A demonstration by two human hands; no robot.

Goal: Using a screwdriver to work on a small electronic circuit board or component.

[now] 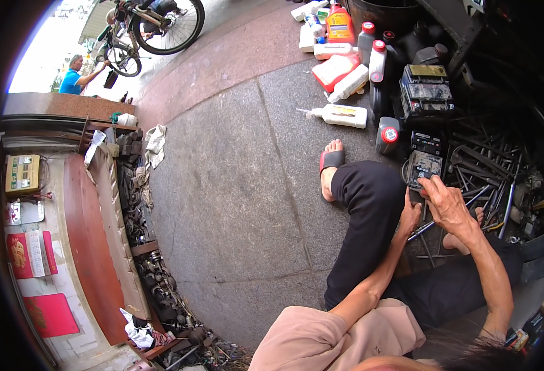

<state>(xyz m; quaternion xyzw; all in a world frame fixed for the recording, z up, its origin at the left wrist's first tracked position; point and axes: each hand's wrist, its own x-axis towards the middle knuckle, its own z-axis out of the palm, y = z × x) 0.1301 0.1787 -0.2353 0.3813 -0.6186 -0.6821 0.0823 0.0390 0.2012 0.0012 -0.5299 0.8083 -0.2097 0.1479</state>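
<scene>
My right hand [448, 205] is closed, its fingertips against the lower part of a dark, boxy, battery-like block [425, 168] with a worn grey face. A small bit of red shows by its fingers; what they hold is too small to make out. Just left of it, beside my knee, my left hand [410, 215] has curled fingers and one finger pointing up toward the block. Anything inside that hand is hidden. Past the block, two more batteries [429, 93] stand together. A heap of metal tools and rods [485, 170] lies right of my hands.
Several oil bottles [344, 115] stand and lie ahead, with a grey red-capped bottle [387, 135] near the block. My sandalled foot [332, 159] rests on the stone floor [222, 185]. Metal parts [161, 284] line a wooden bench at left. A person [73, 75] and bicycles are far off.
</scene>
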